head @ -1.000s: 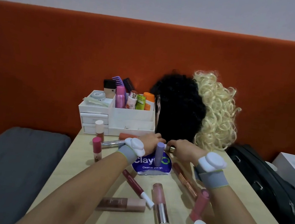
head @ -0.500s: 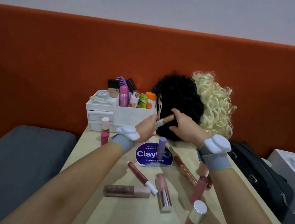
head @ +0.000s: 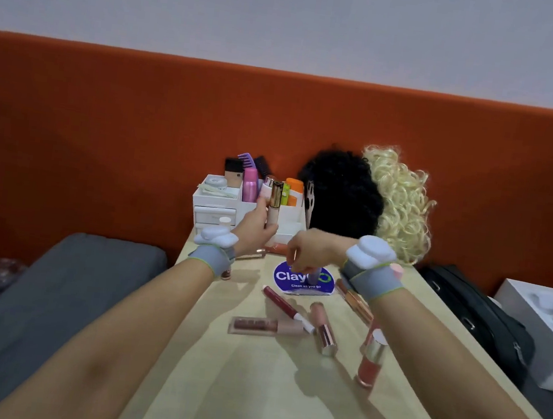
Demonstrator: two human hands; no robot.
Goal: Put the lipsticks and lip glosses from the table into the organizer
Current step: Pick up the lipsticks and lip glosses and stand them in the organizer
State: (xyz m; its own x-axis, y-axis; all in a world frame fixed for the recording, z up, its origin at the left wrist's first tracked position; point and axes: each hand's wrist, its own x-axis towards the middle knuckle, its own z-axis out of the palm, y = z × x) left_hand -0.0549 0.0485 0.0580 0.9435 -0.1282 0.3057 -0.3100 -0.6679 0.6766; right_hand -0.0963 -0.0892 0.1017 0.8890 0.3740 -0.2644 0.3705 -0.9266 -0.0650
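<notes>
The white organizer [head: 216, 206] stands at the table's far edge with bottles and combs in it. My left hand [head: 254, 231] holds a beige lip gloss with a gold cap [head: 275, 205] upright, just in front of the organizer's open compartments. My right hand [head: 311, 250] is down over a purple tube [head: 314, 277] that stands on a blue sticker, with its fingers closed round the tube's top. Lying on the table are a dark red gloss [head: 282, 305], a pink gloss [head: 322, 328], a brown tube [head: 265, 326] and a rose-gold tube [head: 355, 301]. A coral gloss [head: 370, 362] stands upright.
A black wig [head: 342, 196] and a blonde wig [head: 402, 210] sit right of the organizer. A black bag [head: 476, 318] and a white box [head: 544, 329] lie off the table's right edge. A grey cushion [head: 54, 273] is on the left. An orange tube [head: 276, 248] lies by the organizer.
My right hand let go of the beige gloss and dropped onto the purple tube. My left hand turned the beige gloss upright and carried it left, toward the organizer.
</notes>
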